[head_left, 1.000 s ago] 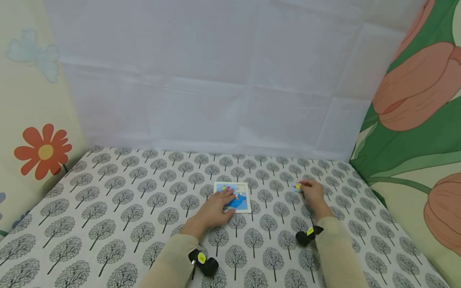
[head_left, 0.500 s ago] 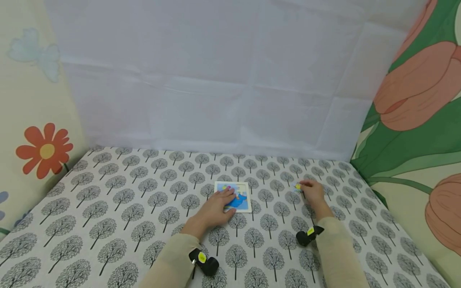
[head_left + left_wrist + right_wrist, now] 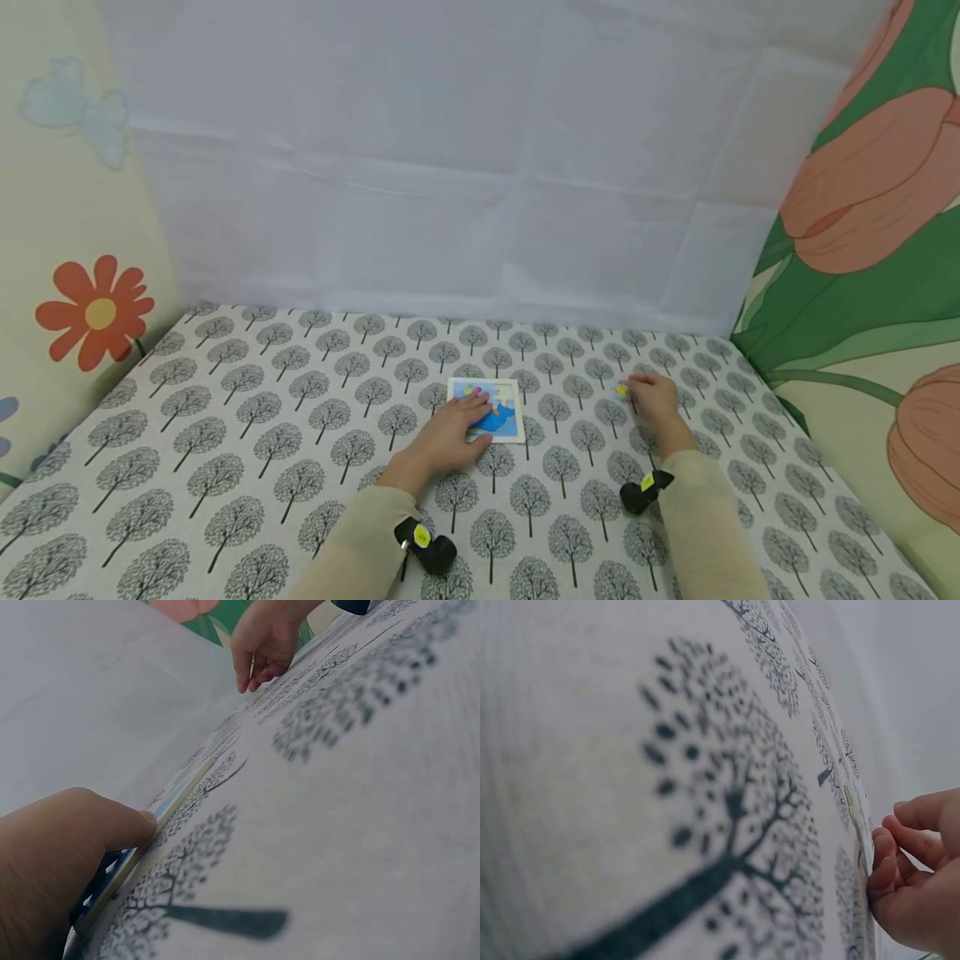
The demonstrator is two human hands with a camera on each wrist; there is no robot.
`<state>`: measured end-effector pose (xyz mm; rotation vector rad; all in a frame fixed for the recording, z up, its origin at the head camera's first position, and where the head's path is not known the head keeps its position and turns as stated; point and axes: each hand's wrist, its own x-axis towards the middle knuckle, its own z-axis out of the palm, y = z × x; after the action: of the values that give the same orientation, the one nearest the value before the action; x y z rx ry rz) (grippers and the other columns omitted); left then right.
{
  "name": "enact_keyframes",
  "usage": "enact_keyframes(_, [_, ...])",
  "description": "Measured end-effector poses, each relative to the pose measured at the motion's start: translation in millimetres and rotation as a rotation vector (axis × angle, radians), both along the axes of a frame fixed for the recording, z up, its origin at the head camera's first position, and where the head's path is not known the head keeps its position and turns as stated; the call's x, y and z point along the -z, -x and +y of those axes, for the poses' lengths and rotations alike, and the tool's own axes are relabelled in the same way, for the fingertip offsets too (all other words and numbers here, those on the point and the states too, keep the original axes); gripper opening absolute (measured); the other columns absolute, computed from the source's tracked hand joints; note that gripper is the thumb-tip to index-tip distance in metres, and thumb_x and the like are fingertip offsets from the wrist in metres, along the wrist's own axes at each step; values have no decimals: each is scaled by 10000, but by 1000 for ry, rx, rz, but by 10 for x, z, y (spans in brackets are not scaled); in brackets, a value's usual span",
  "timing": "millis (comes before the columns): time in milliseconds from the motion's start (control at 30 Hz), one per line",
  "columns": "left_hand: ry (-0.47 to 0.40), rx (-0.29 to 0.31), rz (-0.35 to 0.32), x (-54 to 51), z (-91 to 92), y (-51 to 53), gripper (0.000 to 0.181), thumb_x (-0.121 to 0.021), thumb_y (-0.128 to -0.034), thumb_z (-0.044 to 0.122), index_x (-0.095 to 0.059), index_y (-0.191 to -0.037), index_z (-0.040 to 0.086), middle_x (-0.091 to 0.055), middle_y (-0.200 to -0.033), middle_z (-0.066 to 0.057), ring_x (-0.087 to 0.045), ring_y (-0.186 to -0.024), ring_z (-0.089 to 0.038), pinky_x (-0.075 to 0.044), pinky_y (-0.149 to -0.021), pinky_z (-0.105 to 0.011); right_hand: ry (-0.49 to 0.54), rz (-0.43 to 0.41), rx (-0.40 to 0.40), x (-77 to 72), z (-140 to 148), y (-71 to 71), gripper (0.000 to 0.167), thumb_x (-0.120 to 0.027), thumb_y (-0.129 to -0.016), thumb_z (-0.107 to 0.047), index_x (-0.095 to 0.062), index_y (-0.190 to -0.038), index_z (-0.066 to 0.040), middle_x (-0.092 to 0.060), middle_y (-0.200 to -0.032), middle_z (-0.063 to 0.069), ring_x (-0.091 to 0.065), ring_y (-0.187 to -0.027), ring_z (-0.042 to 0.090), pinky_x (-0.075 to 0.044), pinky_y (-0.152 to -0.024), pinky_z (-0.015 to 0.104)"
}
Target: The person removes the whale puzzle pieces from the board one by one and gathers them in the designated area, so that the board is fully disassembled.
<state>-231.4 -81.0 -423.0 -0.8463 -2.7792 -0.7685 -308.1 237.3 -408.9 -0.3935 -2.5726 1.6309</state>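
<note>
A small square picture puzzle with a white rim lies flat on the cloth. It shows a blue animal on light blue, and a cream patch shows at its upper right. My left hand rests across its left part with fingers extended, hiding some of the picture. In the left wrist view the thumb touches the puzzle's edge. To the right, my right hand pinches a small blue and yellow puzzle piece at its right side, low at the cloth. Its fingertips are partly hidden in the head view.
A white cloth printed with grey trees covers the table. Behind it hangs a white sheet. Flower-patterned walls stand on both sides. Each wrist carries a black camera.
The right hand and the piece have shifted very slightly to the right. My left hand stays in place on the puzzle.
</note>
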Motion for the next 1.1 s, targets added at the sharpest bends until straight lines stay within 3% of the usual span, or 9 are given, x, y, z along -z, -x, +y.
enact_keyframes(67, [-5, -7, -10, -14, 6, -3, 481, -534, -819, 248, -475, -1220, -11, -379, -1305, -126, -272, -1228, -252, -179, -1002, -392, 18, -18, 9, -44, -16, -12, 304, -483, -872, -112, -516, -1123, 58, -477, -1139, 209, -468, -1018, 295, -413, -833, 363])
enact_keyframes(267, [-10, -33, -28, -49, 5, -21, 492, -546, -803, 239, -478, -1210, -29, -373, -1303, -152, -279, -1222, -274, -191, -998, -390, -61, -4, -33, -123, -156, -34, 306, -513, -861, -144, -532, -1106, 38, -524, -1070, 177, -499, -945, 268, -451, -743, 329])
enact_keyframes(467, [-4, -51, -30, -75, 12, -45, 520, -568, -782, 258, -483, -1206, -30, -369, -1304, -159, -276, -1220, -288, -204, -993, -393, 0, 26, -115, -203, -400, -60, 309, -516, -865, -143, -534, -1116, 37, -514, -1079, 181, -494, -927, 270, -428, -768, 361])
enact_keyframes(600, [17, -66, -24, -96, 10, -66, 547, -583, -772, 278, -475, -1216, -22, -359, -1312, -159, -265, -1225, -292, -209, -990, -405, -18, 12, -137, -248, -620, -70, 291, -540, -853, -161, -564, -1092, 2, -544, -1054, 139, -512, -896, 225, -444, -674, 278])
enact_keyframes(833, [55, -74, -8, -110, -29, -84, 538, -583, -787, 275, -466, -1231, -7, -347, -1315, -173, -263, -1219, -322, -218, -976, -449, 57, 69, -237, -221, -992, -92, 246, -570, -830, -118, -592, -1033, 20, -574, -966, 126, -530, -826, 222, -448, -725, 338])
enact_keyframes(1100, [77, -85, -25, -68, -65, -92, 550, -571, -804, 319, -455, -1248, 15, -327, -1330, -163, -250, -1227, -314, -209, -979, -451, -1, 64, -317, -136, -1324, -140, 215, -570, -836, -154, -621, -999, -24, -592, -916, 68, -542, -818, 196, -458, -699, 321])
